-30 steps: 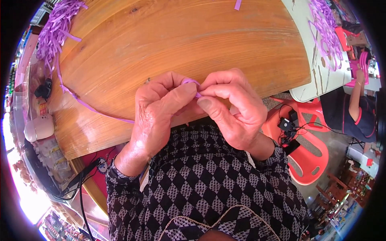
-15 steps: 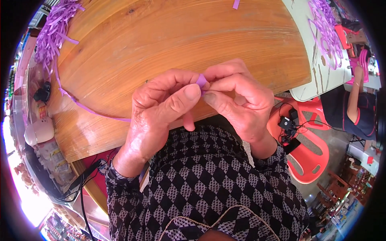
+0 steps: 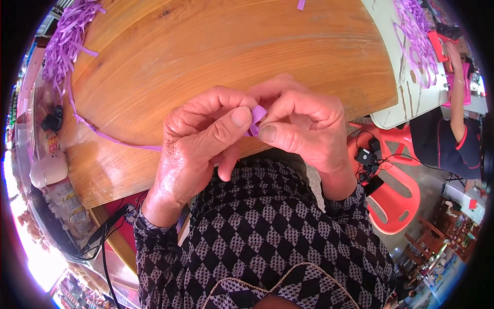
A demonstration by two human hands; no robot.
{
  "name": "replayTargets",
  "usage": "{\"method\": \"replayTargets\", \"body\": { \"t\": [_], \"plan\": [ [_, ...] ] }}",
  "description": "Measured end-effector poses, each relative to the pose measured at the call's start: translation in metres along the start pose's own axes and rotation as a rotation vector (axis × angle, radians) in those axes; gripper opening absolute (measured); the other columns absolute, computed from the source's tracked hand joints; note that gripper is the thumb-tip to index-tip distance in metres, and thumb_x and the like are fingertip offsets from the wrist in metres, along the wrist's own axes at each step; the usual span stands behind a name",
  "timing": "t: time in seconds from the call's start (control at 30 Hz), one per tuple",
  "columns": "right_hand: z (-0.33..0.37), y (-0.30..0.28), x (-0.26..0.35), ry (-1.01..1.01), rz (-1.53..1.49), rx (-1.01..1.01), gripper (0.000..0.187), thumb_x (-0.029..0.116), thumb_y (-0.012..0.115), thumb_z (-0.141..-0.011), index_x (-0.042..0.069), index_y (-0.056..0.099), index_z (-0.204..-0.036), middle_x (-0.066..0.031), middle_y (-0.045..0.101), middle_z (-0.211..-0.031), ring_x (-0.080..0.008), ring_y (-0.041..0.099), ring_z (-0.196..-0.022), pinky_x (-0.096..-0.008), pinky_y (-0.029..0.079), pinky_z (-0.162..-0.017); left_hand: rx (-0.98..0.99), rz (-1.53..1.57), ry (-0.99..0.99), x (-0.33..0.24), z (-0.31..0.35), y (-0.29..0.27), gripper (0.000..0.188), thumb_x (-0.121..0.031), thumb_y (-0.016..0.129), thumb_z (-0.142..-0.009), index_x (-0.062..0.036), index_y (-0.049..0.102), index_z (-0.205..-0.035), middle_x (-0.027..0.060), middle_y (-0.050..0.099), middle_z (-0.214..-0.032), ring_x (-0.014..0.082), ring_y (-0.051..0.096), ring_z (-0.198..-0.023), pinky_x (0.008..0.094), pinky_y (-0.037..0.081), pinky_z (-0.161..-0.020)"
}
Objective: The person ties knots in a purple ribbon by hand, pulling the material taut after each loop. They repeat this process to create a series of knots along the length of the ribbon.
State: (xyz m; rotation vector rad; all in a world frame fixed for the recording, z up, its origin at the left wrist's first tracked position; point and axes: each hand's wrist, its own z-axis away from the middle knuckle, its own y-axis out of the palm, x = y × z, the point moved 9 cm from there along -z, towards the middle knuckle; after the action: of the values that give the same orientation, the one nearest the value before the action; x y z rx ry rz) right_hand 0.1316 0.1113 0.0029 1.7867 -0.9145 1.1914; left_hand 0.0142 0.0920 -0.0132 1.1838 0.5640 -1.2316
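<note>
At the left edge of the wooden tabletop [image 3: 231, 51] sits a purple heap [image 3: 64, 44], from which a strand [image 3: 117, 139] trails across the wood to the left hand [image 3: 193, 134], its thumb-and-forefinger grip closed on a small loop of ribbon [image 3: 258, 112]. That loop is held up between both hands, near the tabletop's near edge, the right hand [image 3: 311, 126] pinching its other side, thumb and finger nearly together. Farther right, another heap [image 3: 414, 41] lies on a white tabletop [image 3: 383, 116], near a red chair [image 3: 383, 206].
</note>
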Motion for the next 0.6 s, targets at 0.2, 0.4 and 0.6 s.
{"method": "replayTargets", "body": {
  "t": [0.2, 0.4, 0.6],
  "plan": [
    [0.006, -0.002, -0.017, 0.265, -0.181, -0.052, 0.003, -0.006, 0.062, -0.073, -0.005, 0.061, -0.075, -0.0142, 0.059, -0.092, -0.0169, 0.054, -0.081, -0.0283, 0.043, -0.072, -0.131, -0.111, 0.116, -0.01, 0.008, -0.006, 0.017, -0.012, 0.054, -0.09, 0.0025, 0.06, -0.096, 0.0055, 0.064, -0.08, 0.0022, 0.042, -0.043, 0.0151, 0.03, -0.037],
    [0.011, -0.008, -0.013, 0.255, -0.008, 0.023, 0.003, -0.006, 0.061, -0.073, -0.005, 0.06, -0.075, -0.0137, 0.059, -0.089, -0.0158, 0.053, -0.077, -0.0258, 0.041, -0.065, -0.381, -0.194, 0.388, -0.037, 0.019, -0.039, 0.012, -0.007, 0.054, -0.089, 0.0033, 0.057, -0.096, 0.007, 0.062, -0.078, 0.0023, 0.043, -0.045, 0.0149, 0.03, -0.039],
    [0.009, -0.001, -0.003, 0.148, 0.214, 0.123, 0.004, -0.007, 0.058, -0.072, -0.003, 0.057, -0.072, -0.0108, 0.061, -0.083, -0.0142, 0.052, -0.076, -0.0247, 0.041, -0.063, -0.38, -0.41, 0.496, -0.042, 0.024, -0.055, 0.012, -0.005, 0.055, -0.088, 0.0035, 0.057, -0.096, 0.0085, 0.062, -0.082, 0.0087, 0.055, -0.066, 0.0198, 0.044, -0.057]
  ]
}}
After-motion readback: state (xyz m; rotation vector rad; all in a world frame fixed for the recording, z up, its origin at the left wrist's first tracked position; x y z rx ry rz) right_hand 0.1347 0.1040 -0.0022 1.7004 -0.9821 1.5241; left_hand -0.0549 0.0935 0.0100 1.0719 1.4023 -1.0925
